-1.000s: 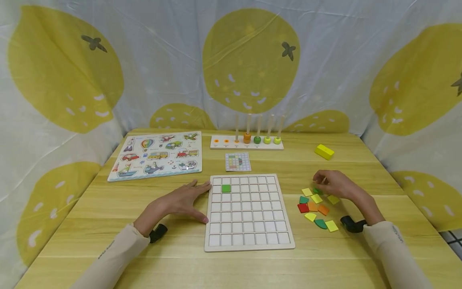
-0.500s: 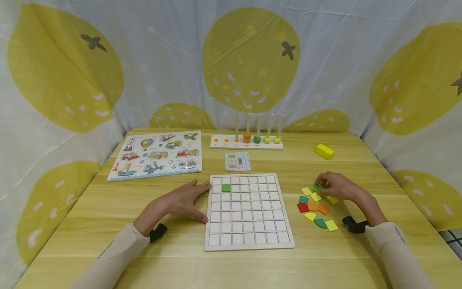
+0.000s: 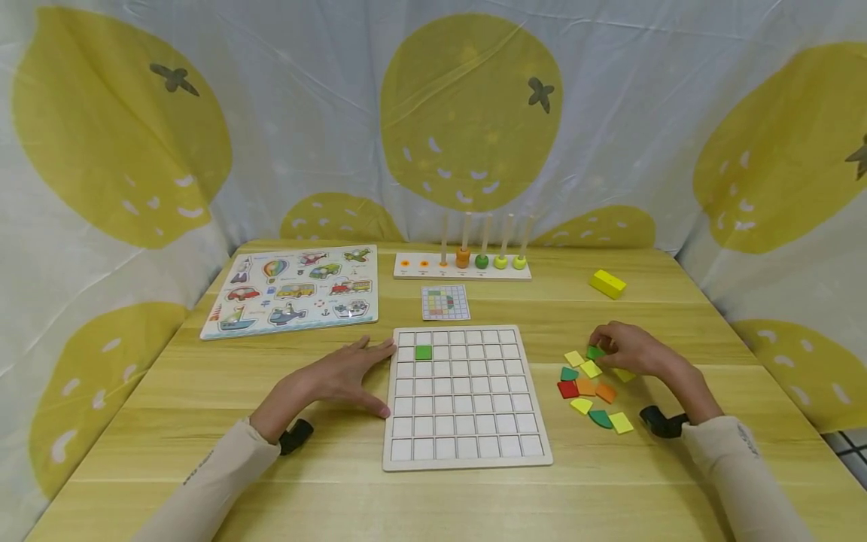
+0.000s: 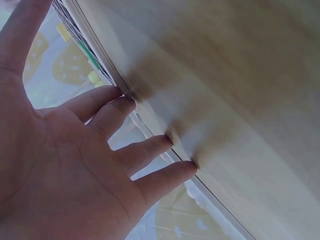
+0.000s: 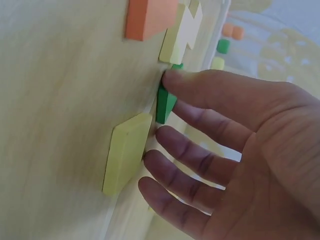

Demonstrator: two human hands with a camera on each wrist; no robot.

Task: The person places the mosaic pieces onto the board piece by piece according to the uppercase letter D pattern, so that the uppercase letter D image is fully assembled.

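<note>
A white grid board (image 3: 467, 462) with a beige frame lies in the middle of the table, one green square tile (image 3: 423, 352) in its upper left part. My left hand (image 3: 342, 376) rests at the board's left edge with fingers spread; in the left wrist view its fingertips (image 4: 192, 167) meet the wooden surface. To the right, my right hand (image 3: 633, 348) pinches a green tile (image 5: 166, 102) between thumb and index finger at the top of a loose group of tiles. A yellow tile (image 5: 127, 152) lies just beside its other fingers.
Yellow, orange, red and green tiles (image 3: 585, 387) lie right of the board. Behind it are a small pattern card (image 3: 462, 294) and a peg stand (image 3: 420, 273) with beads. A vehicle puzzle (image 3: 291, 331) is at back left, a yellow block (image 3: 608, 284) at back right.
My right fingers have shifted slightly at the green tile, which shows more beside the fingertips than a second ago. The left hand has stayed at the board's edge.
</note>
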